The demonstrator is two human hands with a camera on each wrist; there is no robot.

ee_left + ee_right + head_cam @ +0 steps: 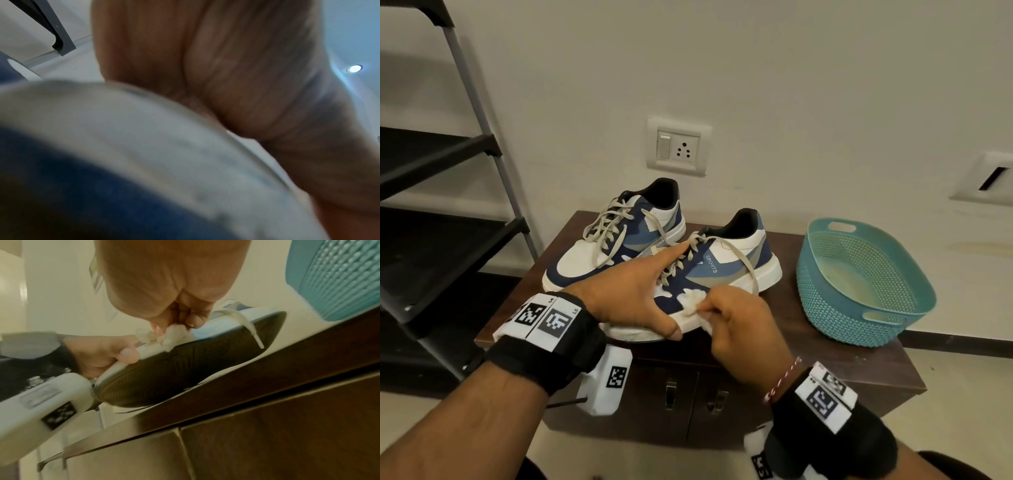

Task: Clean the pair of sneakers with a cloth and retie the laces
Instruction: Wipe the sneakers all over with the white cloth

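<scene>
From below, dark sole, hand wiping

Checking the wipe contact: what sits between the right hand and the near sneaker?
A crumpled white cloth, pinched by the right hand against the near sneaker; head view.

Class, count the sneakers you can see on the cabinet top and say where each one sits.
2. The near sneaker is tilted up at the cabinet's front edge, gripped by the left hand. The far sneaker rests behind it, towards the wall. None appears hidden.
</scene>
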